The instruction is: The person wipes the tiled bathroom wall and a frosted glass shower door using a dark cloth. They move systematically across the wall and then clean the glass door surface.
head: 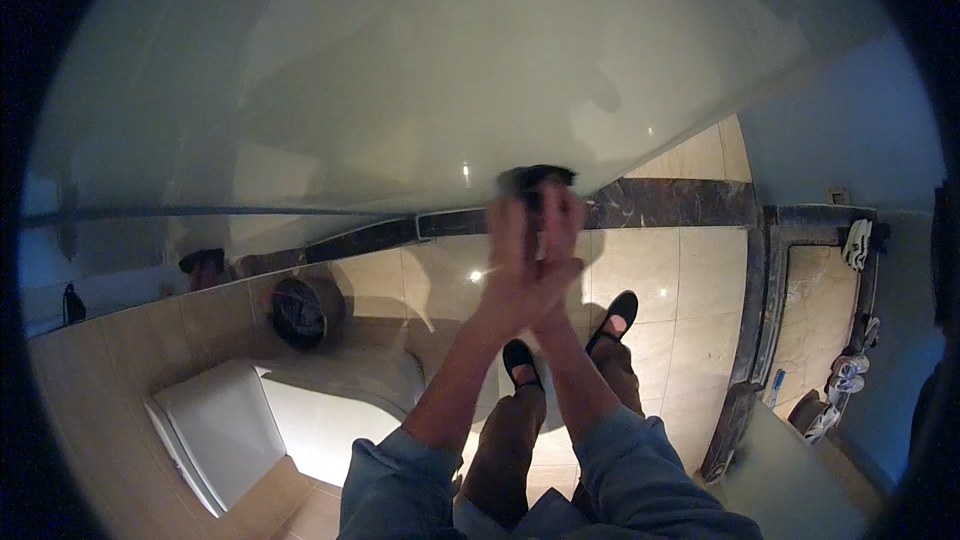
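Observation:
My left hand [511, 262] and my right hand [559, 240] are close together, overlapping at the wrists, in front of a glossy, pale glass panel [420, 90]. Their fingers are blurred and point toward a black object [536, 176] at the panel's surface. Both hands appear to press on or hold this object; its kind cannot be told, and the fingers partly hide it. The panel shows faint reflections and small bright glints.
A white toilet [225, 427] stands at lower left, with a black-lined waste bin [296, 313] beyond it. Dark stone thresholds [667, 202] cross the tiled floor [637, 262]. At right, bottles [849, 373] and a white and black item [856, 244] lie along a ledge.

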The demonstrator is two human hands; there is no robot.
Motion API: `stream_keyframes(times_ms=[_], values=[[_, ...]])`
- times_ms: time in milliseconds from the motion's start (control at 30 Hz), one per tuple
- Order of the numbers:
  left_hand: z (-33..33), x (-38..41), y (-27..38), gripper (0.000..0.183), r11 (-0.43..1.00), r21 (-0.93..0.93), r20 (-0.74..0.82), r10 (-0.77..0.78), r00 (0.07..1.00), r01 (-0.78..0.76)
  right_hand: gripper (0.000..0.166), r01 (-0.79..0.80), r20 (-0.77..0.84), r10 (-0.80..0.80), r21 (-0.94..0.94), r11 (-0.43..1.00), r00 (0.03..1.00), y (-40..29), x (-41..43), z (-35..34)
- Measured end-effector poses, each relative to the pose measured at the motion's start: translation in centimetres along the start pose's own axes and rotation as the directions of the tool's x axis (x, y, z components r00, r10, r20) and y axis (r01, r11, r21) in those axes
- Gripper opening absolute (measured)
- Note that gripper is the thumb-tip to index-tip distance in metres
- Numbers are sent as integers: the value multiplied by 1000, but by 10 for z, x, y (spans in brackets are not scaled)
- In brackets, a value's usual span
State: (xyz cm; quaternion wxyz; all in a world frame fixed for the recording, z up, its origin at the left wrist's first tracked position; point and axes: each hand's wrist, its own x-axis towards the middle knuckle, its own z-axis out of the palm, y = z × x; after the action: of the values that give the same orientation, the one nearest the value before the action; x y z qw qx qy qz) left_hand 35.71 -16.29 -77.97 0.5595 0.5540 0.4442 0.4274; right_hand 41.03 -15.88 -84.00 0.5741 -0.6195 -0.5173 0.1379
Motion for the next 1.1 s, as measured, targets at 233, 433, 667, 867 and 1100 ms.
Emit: stream_keyframes(times_ms=[233,433,667,867,1100], values=[[14,9,-13,94,996,-34,161,88,983,-83,46,-116,-200,107,-35,993,974,10,9,-11],[-9,4,60,88,969,169,168,151,974,-179,45,-31,-235,21,-41,999,972,-60,35,-12],[4,31,-8,81,892,358,278,181,943,-277,53,-154,-243,162,53,987,956,-11,22,12],[10,26,-38,80,935,338,244,24,970,-108,61,-326,-64,345,203,923,936,18,10,0],[9,6,51,78,988,8,225,146,963,-152,71,-223,-128,237,112,968,963,-47,31,-36]])
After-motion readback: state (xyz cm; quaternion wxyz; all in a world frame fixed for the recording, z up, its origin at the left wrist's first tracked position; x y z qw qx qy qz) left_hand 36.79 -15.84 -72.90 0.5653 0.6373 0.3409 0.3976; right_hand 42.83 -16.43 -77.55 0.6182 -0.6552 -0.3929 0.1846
